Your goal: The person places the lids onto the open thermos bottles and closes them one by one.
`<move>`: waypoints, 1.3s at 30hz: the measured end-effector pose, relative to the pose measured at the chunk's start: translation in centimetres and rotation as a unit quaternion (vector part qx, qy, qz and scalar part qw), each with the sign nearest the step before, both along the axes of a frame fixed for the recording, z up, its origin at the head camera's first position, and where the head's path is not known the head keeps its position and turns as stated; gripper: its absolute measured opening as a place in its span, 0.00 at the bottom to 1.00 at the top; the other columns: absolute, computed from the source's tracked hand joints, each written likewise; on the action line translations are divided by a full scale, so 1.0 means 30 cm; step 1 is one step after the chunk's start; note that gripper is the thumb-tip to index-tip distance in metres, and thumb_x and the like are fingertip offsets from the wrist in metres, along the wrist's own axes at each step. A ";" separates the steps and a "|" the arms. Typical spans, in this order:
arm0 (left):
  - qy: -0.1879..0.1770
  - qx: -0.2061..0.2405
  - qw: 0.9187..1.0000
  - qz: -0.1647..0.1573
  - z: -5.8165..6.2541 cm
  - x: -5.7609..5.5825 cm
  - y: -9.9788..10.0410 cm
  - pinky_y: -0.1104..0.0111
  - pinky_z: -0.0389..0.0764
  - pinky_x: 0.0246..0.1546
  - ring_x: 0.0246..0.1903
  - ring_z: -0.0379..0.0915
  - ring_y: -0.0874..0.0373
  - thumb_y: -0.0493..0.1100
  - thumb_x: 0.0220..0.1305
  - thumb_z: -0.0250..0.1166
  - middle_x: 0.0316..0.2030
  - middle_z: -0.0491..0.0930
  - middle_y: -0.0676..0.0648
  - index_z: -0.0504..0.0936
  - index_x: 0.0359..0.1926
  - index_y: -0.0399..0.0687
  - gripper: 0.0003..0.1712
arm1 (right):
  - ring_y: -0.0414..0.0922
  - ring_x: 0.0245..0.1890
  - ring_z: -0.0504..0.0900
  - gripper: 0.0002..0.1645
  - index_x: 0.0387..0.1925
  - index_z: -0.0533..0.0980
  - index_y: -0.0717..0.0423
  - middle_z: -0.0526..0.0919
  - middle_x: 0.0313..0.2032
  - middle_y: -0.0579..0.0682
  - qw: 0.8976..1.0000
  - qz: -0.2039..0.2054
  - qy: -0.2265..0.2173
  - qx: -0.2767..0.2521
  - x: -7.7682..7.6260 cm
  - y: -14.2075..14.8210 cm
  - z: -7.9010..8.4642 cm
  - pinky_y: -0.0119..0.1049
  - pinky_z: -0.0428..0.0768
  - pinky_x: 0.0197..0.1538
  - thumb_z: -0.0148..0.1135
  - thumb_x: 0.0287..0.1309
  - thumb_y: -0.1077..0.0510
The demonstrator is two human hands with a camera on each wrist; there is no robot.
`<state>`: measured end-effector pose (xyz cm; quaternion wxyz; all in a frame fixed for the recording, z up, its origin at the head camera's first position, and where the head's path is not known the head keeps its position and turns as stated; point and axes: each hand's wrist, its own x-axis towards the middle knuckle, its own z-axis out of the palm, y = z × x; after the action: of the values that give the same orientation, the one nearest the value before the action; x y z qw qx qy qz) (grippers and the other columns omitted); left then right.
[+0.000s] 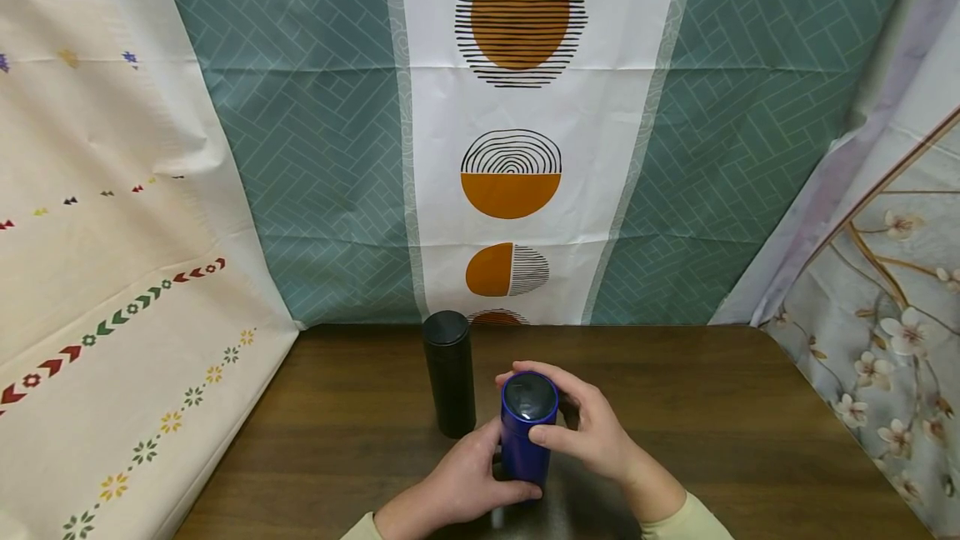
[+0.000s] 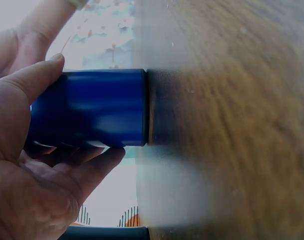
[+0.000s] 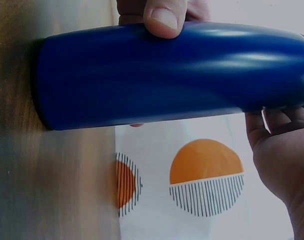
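Note:
A blue cylindrical thermos flask with a dark, glossy top stands upright at the table's near side. Its dark base meets the wood, or nearly so, in both wrist views. My left hand grips the flask's lower body, thumb across the front and fingers curled behind. Higher up, my right hand holds it near the lid, with the thumb on the near side and fingers round the far rim. Behind and to the left, untouched, a black cylindrical flask stands upright.
The brown wooden table runs back to a green and white patterned curtain. A cream embroidered cloth hangs on the left, and a floral cloth on the right.

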<state>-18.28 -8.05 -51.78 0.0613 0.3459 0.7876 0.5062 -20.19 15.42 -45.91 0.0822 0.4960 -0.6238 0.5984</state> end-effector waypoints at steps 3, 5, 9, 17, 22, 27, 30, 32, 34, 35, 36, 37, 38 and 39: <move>-0.002 0.000 1.000 0.000 0.000 0.001 0.000 0.62 0.84 0.63 0.63 0.81 0.61 0.52 0.67 0.84 0.67 0.82 0.55 0.69 0.79 0.64 0.46 | 0.62 0.66 0.84 0.42 0.78 0.69 0.67 0.84 0.64 0.70 1.000 -0.010 -0.014 0.002 0.002 0.003 0.004 0.48 0.77 0.73 0.69 0.63 0.73; -0.003 0.001 1.000 0.000 0.000 0.001 0.000 0.62 0.84 0.64 0.63 0.81 0.61 0.52 0.67 0.84 0.67 0.82 0.55 0.69 0.79 0.65 0.46 | 0.63 0.65 0.85 0.42 0.77 0.71 0.65 0.86 0.64 0.67 0.999 -0.019 -0.026 0.004 0.005 0.005 0.005 0.48 0.77 0.73 0.71 0.62 0.73; -0.004 0.002 1.000 0.000 0.001 0.000 0.001 0.62 0.84 0.64 0.63 0.82 0.61 0.52 0.67 0.84 0.67 0.82 0.55 0.70 0.78 0.65 0.45 | 0.65 0.62 0.85 0.41 0.74 0.73 0.62 0.87 0.62 0.67 0.998 -0.035 -0.054 0.006 0.010 0.008 0.004 0.47 0.77 0.73 0.74 0.60 0.73; 0.003 0.004 1.000 -0.003 0.004 -0.002 0.005 0.62 0.84 0.63 0.62 0.82 0.61 0.51 0.67 0.84 0.66 0.83 0.55 0.71 0.77 0.65 0.43 | 0.63 0.57 0.86 0.42 0.70 0.76 0.62 0.87 0.58 0.69 0.993 -0.097 -0.067 0.021 0.016 0.011 -0.002 0.46 0.81 0.65 0.83 0.54 0.69; 0.009 0.002 1.000 -0.002 0.006 -0.001 0.006 0.62 0.84 0.63 0.62 0.82 0.61 0.50 0.66 0.84 0.65 0.83 0.56 0.72 0.76 0.65 0.43 | 0.61 0.54 0.86 0.44 0.69 0.77 0.62 0.86 0.56 0.70 0.990 -0.123 -0.069 0.028 0.020 0.012 -0.006 0.45 0.82 0.62 0.86 0.52 0.67; 0.005 0.003 1.000 -0.001 0.010 0.002 0.008 0.62 0.84 0.63 0.62 0.82 0.62 0.50 0.66 0.84 0.65 0.83 0.56 0.72 0.75 0.65 0.43 | 0.61 0.53 0.86 0.45 0.69 0.77 0.56 0.86 0.54 0.68 0.988 -0.140 -0.064 0.031 0.026 0.010 -0.005 0.44 0.82 0.62 0.87 0.50 0.67; 0.005 0.004 1.000 -0.001 0.009 0.002 0.008 0.62 0.84 0.64 0.62 0.82 0.61 0.50 0.66 0.84 0.65 0.83 0.56 0.72 0.75 0.65 0.42 | 0.60 0.52 0.86 0.45 0.68 0.77 0.56 0.86 0.54 0.67 0.986 -0.151 -0.060 0.032 0.029 0.007 -0.005 0.44 0.83 0.61 0.88 0.48 0.67; 0.004 0.005 1.000 -0.002 0.008 0.003 0.008 0.62 0.84 0.63 0.62 0.82 0.61 0.50 0.66 0.84 0.65 0.83 0.56 0.72 0.76 0.66 0.42 | 0.60 0.51 0.86 0.46 0.68 0.77 0.54 0.86 0.53 0.65 0.985 -0.159 -0.056 0.032 0.030 0.005 -0.007 0.43 0.83 0.60 0.89 0.47 0.67; 0.005 0.005 1.000 -0.002 0.008 0.004 0.008 0.62 0.84 0.63 0.62 0.82 0.61 0.51 0.66 0.84 0.65 0.83 0.56 0.72 0.76 0.66 0.42 | 0.59 0.51 0.86 0.47 0.68 0.77 0.54 0.86 0.53 0.64 0.984 -0.167 -0.051 0.032 0.031 0.002 -0.009 0.42 0.84 0.59 0.89 0.46 0.67; 0.005 0.005 1.000 -0.002 0.009 0.004 0.007 0.62 0.84 0.63 0.62 0.82 0.61 0.51 0.66 0.84 0.65 0.83 0.56 0.72 0.76 0.66 0.42 | 0.59 0.51 0.86 0.47 0.67 0.77 0.54 0.86 0.52 0.64 0.984 -0.170 -0.049 0.032 0.032 0.000 -0.010 0.42 0.84 0.59 0.90 0.45 0.67; 0.005 0.005 1.000 -0.002 0.009 0.005 0.007 0.62 0.84 0.63 0.62 0.82 0.61 0.51 0.66 0.84 0.65 0.83 0.56 0.72 0.75 0.66 0.42 | 0.58 0.51 0.86 0.47 0.67 0.77 0.54 0.86 0.52 0.63 0.983 -0.173 -0.048 0.031 0.032 -0.001 -0.010 0.42 0.84 0.59 0.90 0.45 0.67; 0.005 0.005 1.000 -0.001 0.010 0.006 0.007 0.62 0.84 0.63 0.62 0.82 0.61 0.51 0.66 0.84 0.65 0.83 0.57 0.72 0.75 0.66 0.42 | 0.58 0.51 0.86 0.47 0.67 0.77 0.54 0.86 0.52 0.63 0.983 -0.176 -0.046 0.031 0.033 -0.003 -0.010 0.42 0.84 0.59 0.90 0.44 0.67; 0.006 0.005 1.000 0.000 0.010 0.006 0.007 0.62 0.84 0.63 0.62 0.82 0.61 0.51 0.66 0.84 0.65 0.83 0.57 0.73 0.75 0.66 0.42 | 0.57 0.51 0.86 0.47 0.67 0.77 0.54 0.86 0.52 0.63 0.983 -0.178 -0.044 0.030 0.033 -0.004 -0.011 0.42 0.83 0.59 0.90 0.44 0.67; 0.007 0.004 1.000 0.000 0.010 0.006 0.007 0.62 0.84 0.63 0.62 0.82 0.61 0.51 0.66 0.84 0.65 0.83 0.57 0.73 0.75 0.66 0.42 | 0.57 0.51 0.86 0.48 0.66 0.77 0.54 0.86 0.53 0.63 0.982 -0.179 -0.042 0.030 0.033 -0.006 -0.011 0.41 0.83 0.60 0.90 0.43 0.67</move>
<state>-18.09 -7.85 -51.48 0.0546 0.3491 0.7862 0.5071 -19.20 15.26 -46.23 0.1470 0.3525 -0.7231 0.5756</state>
